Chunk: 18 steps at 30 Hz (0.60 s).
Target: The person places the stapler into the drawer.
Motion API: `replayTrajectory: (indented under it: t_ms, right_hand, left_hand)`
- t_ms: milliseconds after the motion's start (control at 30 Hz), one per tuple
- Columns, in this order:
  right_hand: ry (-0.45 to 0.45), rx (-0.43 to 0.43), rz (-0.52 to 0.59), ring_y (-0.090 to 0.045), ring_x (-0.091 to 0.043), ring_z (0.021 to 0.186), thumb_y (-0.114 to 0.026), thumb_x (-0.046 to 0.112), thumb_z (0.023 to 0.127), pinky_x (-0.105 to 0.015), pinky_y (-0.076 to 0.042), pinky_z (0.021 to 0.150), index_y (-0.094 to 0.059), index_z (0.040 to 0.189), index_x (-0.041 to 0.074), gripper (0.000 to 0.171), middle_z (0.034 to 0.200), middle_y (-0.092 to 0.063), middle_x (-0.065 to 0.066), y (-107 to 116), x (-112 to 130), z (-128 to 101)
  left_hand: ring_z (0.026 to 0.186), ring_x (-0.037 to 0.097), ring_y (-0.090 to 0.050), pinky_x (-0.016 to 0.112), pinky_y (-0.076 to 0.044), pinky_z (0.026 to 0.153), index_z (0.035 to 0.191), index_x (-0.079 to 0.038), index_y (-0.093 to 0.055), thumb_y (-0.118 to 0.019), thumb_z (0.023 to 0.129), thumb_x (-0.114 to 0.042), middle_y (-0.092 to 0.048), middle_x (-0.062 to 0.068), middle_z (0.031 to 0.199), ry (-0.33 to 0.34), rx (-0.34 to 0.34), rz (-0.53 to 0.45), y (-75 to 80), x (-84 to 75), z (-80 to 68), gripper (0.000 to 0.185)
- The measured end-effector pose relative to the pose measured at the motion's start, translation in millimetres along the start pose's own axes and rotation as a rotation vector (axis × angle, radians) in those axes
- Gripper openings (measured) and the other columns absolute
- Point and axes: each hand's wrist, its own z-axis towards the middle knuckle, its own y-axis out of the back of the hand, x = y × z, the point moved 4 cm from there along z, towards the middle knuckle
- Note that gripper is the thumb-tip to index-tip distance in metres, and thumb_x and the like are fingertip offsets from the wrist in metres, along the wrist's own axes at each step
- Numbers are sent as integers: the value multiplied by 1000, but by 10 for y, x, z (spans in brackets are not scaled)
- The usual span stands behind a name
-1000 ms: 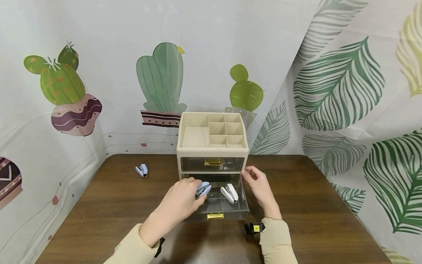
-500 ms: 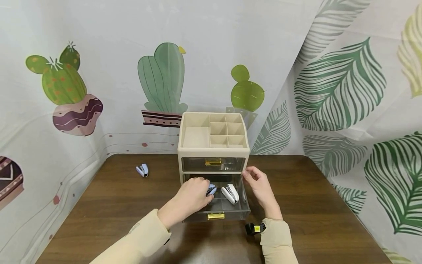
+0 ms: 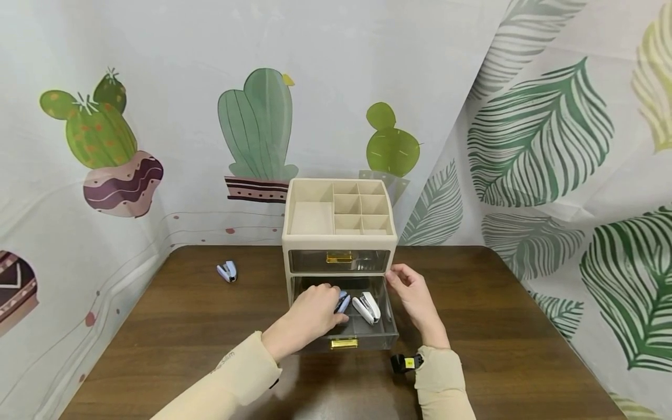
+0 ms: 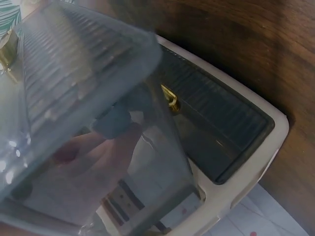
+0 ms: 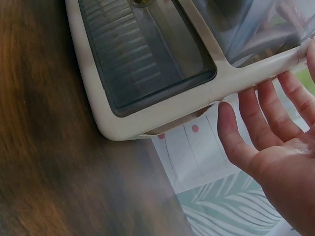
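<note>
A person sits at a dark wooden table with both hands at a small cream desk organizer. Its lower clear drawer is pulled out toward the person. The left hand reaches down into that drawer, fingers curled round a pale blue stapler and holding it just above the drawer floor. Seen from the left wrist, the fingers show only as a blur through the clear plastic, so how tightly they hold cannot be told there. Immediately to the right of the held stapler lies a white stapler, inside the same drawer and just beside the blue one. The right hand is at the organizer's right side, beside the open drawer; its fingers are straight and loosely spread along the cream frame, holding nothing (whether they actually touch the frame cannot be told). Above the left hand, the upper drawer is closed. Well to the left of both hands, a second blue stapler lies on the table.
</note>
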Motion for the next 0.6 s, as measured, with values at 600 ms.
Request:
replayTrajectory:
  t_ms: [600]
  right_hand:
    - [-31,-10,6,-60,-11,84,-61,8,97,-26,-53,78,-57,106,-13,23,91,-62,-9,0,14,-12]
  left_hand:
    - [63,20,-57,35,-49,55,83,-6,-62,-83,77,-42,-53,2,70,3,-5,-24,-7,-16,23,42]
